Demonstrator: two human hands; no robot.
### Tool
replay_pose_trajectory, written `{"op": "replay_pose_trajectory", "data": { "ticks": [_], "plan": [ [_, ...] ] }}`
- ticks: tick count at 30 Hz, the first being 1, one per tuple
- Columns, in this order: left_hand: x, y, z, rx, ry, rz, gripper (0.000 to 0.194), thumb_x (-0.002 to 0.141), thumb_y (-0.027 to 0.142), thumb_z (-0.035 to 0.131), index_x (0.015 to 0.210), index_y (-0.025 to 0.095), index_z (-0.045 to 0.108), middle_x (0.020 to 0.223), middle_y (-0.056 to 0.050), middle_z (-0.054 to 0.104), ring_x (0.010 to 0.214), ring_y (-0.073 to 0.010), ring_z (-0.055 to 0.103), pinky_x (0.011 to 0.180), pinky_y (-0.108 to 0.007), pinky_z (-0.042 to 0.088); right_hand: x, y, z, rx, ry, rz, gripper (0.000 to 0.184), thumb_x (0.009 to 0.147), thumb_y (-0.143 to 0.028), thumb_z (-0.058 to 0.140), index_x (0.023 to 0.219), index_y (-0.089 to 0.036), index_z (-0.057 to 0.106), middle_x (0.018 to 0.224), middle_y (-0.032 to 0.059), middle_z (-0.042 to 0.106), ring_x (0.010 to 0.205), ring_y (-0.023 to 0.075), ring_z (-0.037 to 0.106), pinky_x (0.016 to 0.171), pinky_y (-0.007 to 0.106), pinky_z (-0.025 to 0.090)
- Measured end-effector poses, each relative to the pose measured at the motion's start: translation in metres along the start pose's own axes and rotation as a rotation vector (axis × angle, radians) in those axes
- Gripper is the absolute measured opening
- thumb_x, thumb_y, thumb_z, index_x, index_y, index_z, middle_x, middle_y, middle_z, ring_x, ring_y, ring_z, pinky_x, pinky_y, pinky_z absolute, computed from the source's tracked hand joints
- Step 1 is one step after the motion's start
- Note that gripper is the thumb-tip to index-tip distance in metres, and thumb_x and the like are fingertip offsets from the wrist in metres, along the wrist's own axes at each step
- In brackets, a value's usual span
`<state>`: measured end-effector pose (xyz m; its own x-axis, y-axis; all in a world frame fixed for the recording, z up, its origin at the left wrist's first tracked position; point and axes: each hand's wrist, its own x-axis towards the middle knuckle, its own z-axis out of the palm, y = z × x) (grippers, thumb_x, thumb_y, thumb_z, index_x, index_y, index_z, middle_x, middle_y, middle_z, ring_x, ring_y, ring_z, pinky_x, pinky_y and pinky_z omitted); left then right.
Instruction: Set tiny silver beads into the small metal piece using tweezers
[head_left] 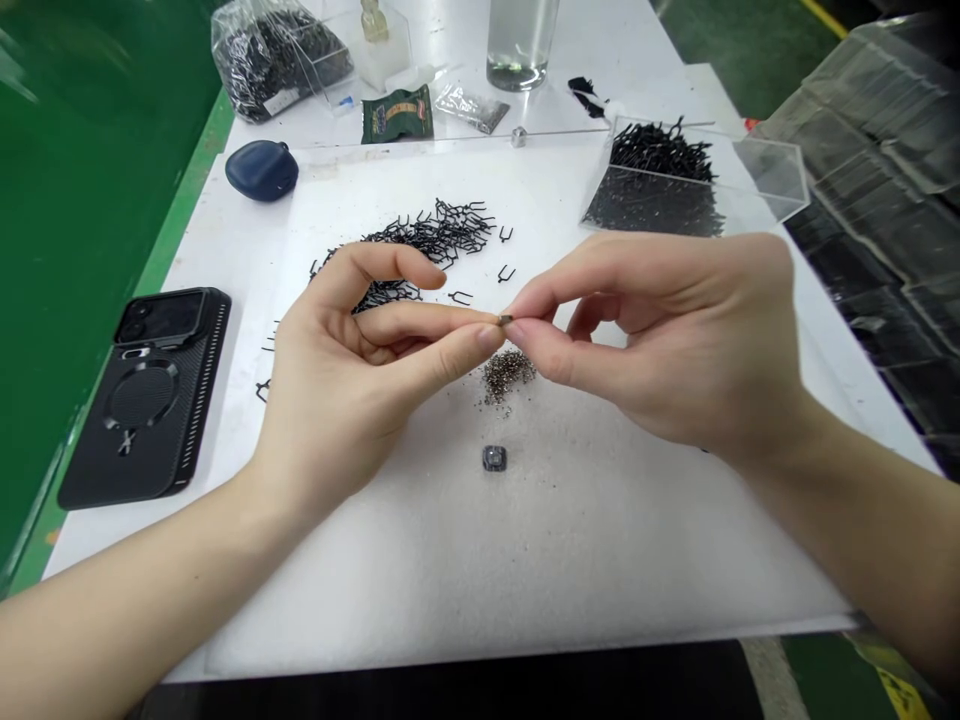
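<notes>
My left hand (352,360) and my right hand (660,340) meet above the middle of the white work sheet. Thumb and index finger of my right hand pinch a tiny dark metallic piece (505,320). The thumb and a finger of my left hand close on the same spot from the other side, with its index finger raised; the piece is mostly covered by fingertips. Below the fingertips lies a pile of tiny brownish metal bits (508,376). Nearer to me sits a small dark square part (494,459). Behind my left hand spread many black Y-shaped plastic pieces (442,232).
A black phone (146,400) and a dark blue case (262,170) lie at left. Farther back are a bag of black parts (274,60), a green packet (397,114) and a clear cup (523,45). A clear tray (765,175) with black pieces stands at right, near stacked bins (885,130).
</notes>
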<state>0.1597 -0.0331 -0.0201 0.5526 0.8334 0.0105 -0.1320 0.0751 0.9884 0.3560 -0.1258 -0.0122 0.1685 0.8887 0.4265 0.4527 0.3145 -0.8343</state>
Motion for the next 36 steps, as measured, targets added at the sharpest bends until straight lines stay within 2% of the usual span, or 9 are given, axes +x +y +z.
{"op": "replay_pose_trajectory", "data": {
  "ticks": [3, 8, 13, 18, 23, 27, 29, 32, 36],
  "plan": [
    [-0.003, 0.001, 0.002, 0.043, 0.009, 0.067, 0.035, 0.083, 0.011, 0.1, 0.103, 0.029, 0.077, 0.088, 0.006, 0.09, 0.091, -0.0209, 0.09, 0.088, -0.03, 0.075, 0.0, 0.0, 0.0, -0.011, -0.01, 0.015, 0.016, 0.091, -0.01, 0.086, 0.084, -0.025, 0.087, 0.089, -0.0018, 0.087, 0.077, 0.0158, 0.076, 0.06, 0.032, 0.06],
    [-0.005, 0.002, 0.003, 0.112, 0.048, 0.172, 0.046, 0.076, 0.012, 0.108, 0.107, 0.03, 0.079, 0.098, 0.005, 0.091, 0.099, -0.0213, 0.089, 0.089, -0.03, 0.076, 0.001, 0.002, 0.0, -0.048, -0.037, 0.012, 0.016, 0.09, -0.012, 0.085, 0.083, -0.026, 0.086, 0.088, -0.0026, 0.087, 0.074, 0.016, 0.075, 0.058, 0.032, 0.059],
    [-0.005, 0.002, 0.003, 0.095, 0.035, 0.14, 0.04, 0.079, 0.011, 0.105, 0.104, 0.03, 0.081, 0.095, 0.006, 0.09, 0.098, -0.0236, 0.09, 0.094, -0.035, 0.078, 0.0, 0.003, -0.002, -0.033, -0.047, 0.008, 0.014, 0.092, -0.014, 0.086, 0.085, -0.027, 0.088, 0.087, -0.0032, 0.086, 0.074, 0.015, 0.075, 0.058, 0.03, 0.06],
    [-0.004, 0.001, 0.002, 0.051, -0.001, 0.149, 0.035, 0.085, 0.008, 0.1, 0.104, 0.028, 0.079, 0.092, 0.008, 0.09, 0.095, -0.0178, 0.09, 0.093, -0.026, 0.075, 0.001, 0.003, -0.003, 0.001, -0.069, 0.052, 0.013, 0.094, -0.016, 0.087, 0.087, -0.026, 0.09, 0.087, -0.0021, 0.086, 0.074, 0.0144, 0.074, 0.058, 0.028, 0.058],
    [-0.003, 0.0, 0.002, 0.054, 0.017, 0.073, 0.031, 0.086, 0.01, 0.097, 0.102, 0.03, 0.08, 0.091, 0.006, 0.09, 0.096, -0.0219, 0.09, 0.096, -0.034, 0.076, 0.004, 0.005, -0.004, 0.069, -0.102, 0.087, 0.01, 0.096, -0.021, 0.087, 0.088, -0.026, 0.089, 0.086, -0.0017, 0.083, 0.075, 0.0131, 0.071, 0.054, 0.026, 0.052],
    [0.0, 0.0, -0.001, 0.022, 0.004, 0.028, 0.032, 0.083, 0.01, 0.097, 0.102, 0.032, 0.085, 0.089, 0.007, 0.088, 0.095, -0.0198, 0.088, 0.095, -0.029, 0.075, 0.005, 0.008, -0.006, 0.125, -0.098, 0.104, 0.012, 0.096, -0.017, 0.084, 0.086, -0.025, 0.085, 0.085, -0.0014, 0.081, 0.076, 0.0139, 0.07, 0.054, 0.027, 0.048],
    [0.001, 0.0, -0.002, 0.004, -0.009, 0.012, 0.031, 0.083, 0.01, 0.096, 0.103, 0.032, 0.086, 0.091, 0.006, 0.087, 0.097, -0.0183, 0.087, 0.093, -0.026, 0.073, 0.006, 0.01, -0.008, 0.074, -0.103, 0.082, 0.014, 0.096, -0.014, 0.082, 0.086, -0.024, 0.083, 0.086, -0.0015, 0.081, 0.077, 0.0135, 0.07, 0.056, 0.027, 0.048],
    [0.003, -0.001, -0.004, -0.015, -0.036, 0.0, 0.031, 0.085, 0.012, 0.096, 0.107, 0.032, 0.089, 0.097, 0.004, 0.087, 0.098, -0.0165, 0.084, 0.087, -0.021, 0.071, 0.008, 0.013, -0.014, -0.079, -0.201, 0.004, 0.014, 0.093, -0.01, 0.079, 0.088, -0.023, 0.082, 0.087, -0.0015, 0.082, 0.076, 0.0132, 0.069, 0.057, 0.028, 0.048],
    [0.004, -0.003, -0.005, -0.008, -0.068, 0.019, 0.032, 0.088, 0.013, 0.094, 0.112, 0.035, 0.092, 0.096, 0.003, 0.086, 0.084, -0.013, 0.078, 0.079, -0.019, 0.068, 0.011, 0.016, -0.02, -0.197, -0.31, -0.13, 0.018, 0.094, -0.008, 0.077, 0.087, -0.023, 0.082, 0.084, -0.0026, 0.08, 0.076, 0.0147, 0.07, 0.069, 0.031, 0.054]
  ]
}}
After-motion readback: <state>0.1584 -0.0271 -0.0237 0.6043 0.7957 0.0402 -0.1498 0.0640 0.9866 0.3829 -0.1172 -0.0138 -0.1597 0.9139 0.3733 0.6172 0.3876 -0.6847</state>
